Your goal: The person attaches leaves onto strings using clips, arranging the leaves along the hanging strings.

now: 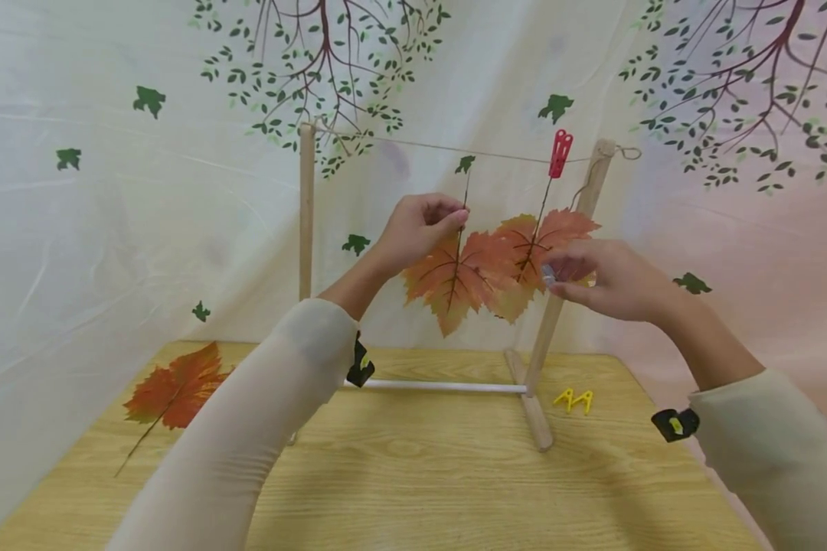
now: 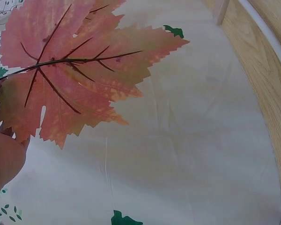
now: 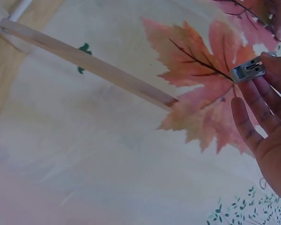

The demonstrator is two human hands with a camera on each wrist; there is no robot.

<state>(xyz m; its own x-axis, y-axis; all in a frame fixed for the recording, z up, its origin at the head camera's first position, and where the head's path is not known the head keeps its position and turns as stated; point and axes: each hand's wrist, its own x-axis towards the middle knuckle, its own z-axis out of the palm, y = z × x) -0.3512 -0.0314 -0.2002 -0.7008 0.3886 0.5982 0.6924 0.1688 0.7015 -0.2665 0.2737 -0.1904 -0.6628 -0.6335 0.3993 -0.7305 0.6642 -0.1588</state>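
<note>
My left hand (image 1: 423,228) pinches the thin dark stem of an orange-red artificial maple leaf (image 1: 449,279), which hangs below the fingers with its stem tip pointing up, under the string (image 1: 441,147). That leaf (image 2: 84,70) spreads out in front of the hand in the left wrist view. My right hand (image 1: 609,279) holds a small grey clothespin (image 3: 248,71) between thumb and fingertips. Just behind that hand a second maple leaf (image 1: 524,237) hangs by its stem from a red clothespin (image 1: 560,154) on the string. The two leaves overlap in the head view.
A wooden frame with left post (image 1: 306,207) and right post (image 1: 596,180) holds the string above the table (image 1: 413,474). A white rod (image 1: 441,386) runs low across it. Yellow clothespins (image 1: 574,400) lie right of its foot; another maple leaf (image 1: 178,386) lies at left.
</note>
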